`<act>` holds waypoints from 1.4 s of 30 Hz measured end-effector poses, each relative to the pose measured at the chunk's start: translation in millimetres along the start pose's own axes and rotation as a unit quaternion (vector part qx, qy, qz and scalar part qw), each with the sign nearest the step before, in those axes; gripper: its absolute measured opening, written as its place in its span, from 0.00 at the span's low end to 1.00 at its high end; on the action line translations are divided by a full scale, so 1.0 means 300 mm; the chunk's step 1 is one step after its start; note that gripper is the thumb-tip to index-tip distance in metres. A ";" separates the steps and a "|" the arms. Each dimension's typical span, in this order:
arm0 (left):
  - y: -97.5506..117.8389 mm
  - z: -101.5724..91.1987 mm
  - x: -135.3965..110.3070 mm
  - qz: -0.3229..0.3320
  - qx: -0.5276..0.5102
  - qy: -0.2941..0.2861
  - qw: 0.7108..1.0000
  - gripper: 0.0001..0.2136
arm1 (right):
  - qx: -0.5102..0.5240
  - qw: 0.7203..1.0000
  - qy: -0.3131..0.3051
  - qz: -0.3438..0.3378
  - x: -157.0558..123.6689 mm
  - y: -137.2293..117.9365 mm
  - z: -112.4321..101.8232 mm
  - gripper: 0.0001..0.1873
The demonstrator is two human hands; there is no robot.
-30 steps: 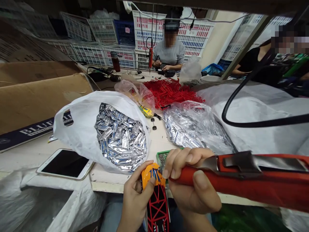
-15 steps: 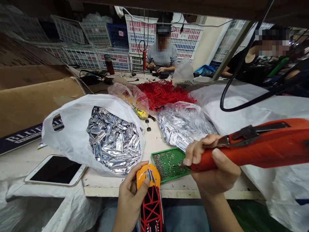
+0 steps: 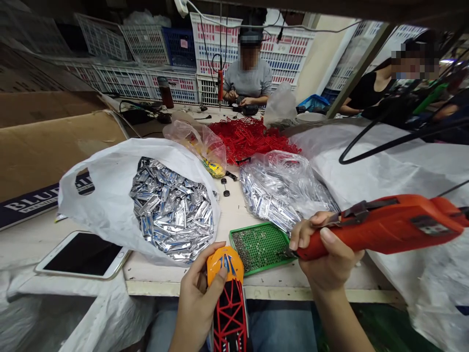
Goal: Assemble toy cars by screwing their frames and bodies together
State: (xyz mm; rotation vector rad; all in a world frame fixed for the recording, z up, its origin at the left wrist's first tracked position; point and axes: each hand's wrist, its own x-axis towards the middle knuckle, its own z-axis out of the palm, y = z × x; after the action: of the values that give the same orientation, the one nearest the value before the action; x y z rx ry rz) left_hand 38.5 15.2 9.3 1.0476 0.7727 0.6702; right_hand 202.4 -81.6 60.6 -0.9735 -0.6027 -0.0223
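My left hand [image 3: 201,288] is closed around a toy car [image 3: 230,298] with an orange-yellow front, blue stripes and a red lattice frame over black. The car is held at the table's front edge, its lower part cut off by the picture. In my right hand [image 3: 326,249] is a red electric screwdriver [image 3: 395,225], fingers wrapped round its front end. The bit points left, over the right side of a green perforated tray [image 3: 269,268] of small screws [image 3: 244,247]. Whether the bit touches a screw I cannot tell.
A white bag [image 3: 98,176] of silvery parts stands at left, a phone [image 3: 82,254] before it. A clear bag [image 3: 278,181] of similar parts lies behind the tray. Red lattice frames [image 3: 249,137] are heaped farther back. A co-worker [image 3: 249,80] sits opposite; another person is at right.
My right hand and the screwdriver have shifted slightly right, and the tool's rear end has come down into view. The left hand keeps the toy car in nearly the same place.
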 end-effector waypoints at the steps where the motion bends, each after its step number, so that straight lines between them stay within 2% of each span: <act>1: -0.002 -0.002 0.001 0.001 0.004 -0.001 1.000 0.22 | -0.001 1.000 0.001 0.001 0.000 0.001 -0.002 0.05; 11: 0.004 0.002 -0.003 -0.001 0.003 -0.013 1.000 0.22 | -0.013 1.000 0.006 -0.007 0.003 0.023 -0.009 0.06; 15: -0.008 -0.010 0.008 -0.010 -0.009 -0.019 1.000 0.24 | -0.020 0.999 0.029 -0.008 0.010 -0.017 0.007 0.07; 18: -0.018 -0.024 0.020 -0.013 0.007 -0.054 0.998 0.24 | 0.003 0.999 0.035 -0.021 0.000 -0.088 0.042 0.06; 20: -0.020 -0.029 0.022 -0.010 0.016 -0.068 0.998 0.23 | 0.037 0.999 0.005 -0.021 -0.018 -0.133 0.083 0.07; 23: -0.024 -0.024 0.016 0.013 0.021 -0.050 0.998 0.20 | 0.092 0.994 -0.051 0.014 -0.055 -0.161 0.162 0.06; 27: -0.033 -0.014 0.016 0.040 0.012 -0.049 0.998 0.19 | 0.133 0.987 -0.087 0.027 -0.086 -0.130 0.241 0.05; 31: -0.012 -0.004 0.030 0.034 0.001 -0.071 0.997 0.19 | 0.113 0.982 -0.147 0.039 -0.090 -0.096 0.255 0.05; 35: 0.014 0.001 0.032 0.010 0.005 -0.077 0.997 0.20 | 0.137 0.981 -0.133 0.040 -0.096 -0.083 0.262 0.04; 38: 0.004 -0.006 0.026 0.018 0.001 -0.084 0.996 0.20 | 0.151 0.981 -0.116 0.048 -0.104 -0.078 0.278 0.04; 42: -0.012 -0.014 0.025 0.026 -0.007 -0.109 0.994 0.19 | 0.154 0.979 -0.126 0.051 -0.108 -0.074 0.293 0.04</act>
State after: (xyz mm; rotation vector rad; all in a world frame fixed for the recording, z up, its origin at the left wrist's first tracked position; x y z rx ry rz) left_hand 39.8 21.9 3.0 1.1109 0.5518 0.5921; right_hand 127.6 -33.6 98.1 -0.7077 -0.7637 0.2826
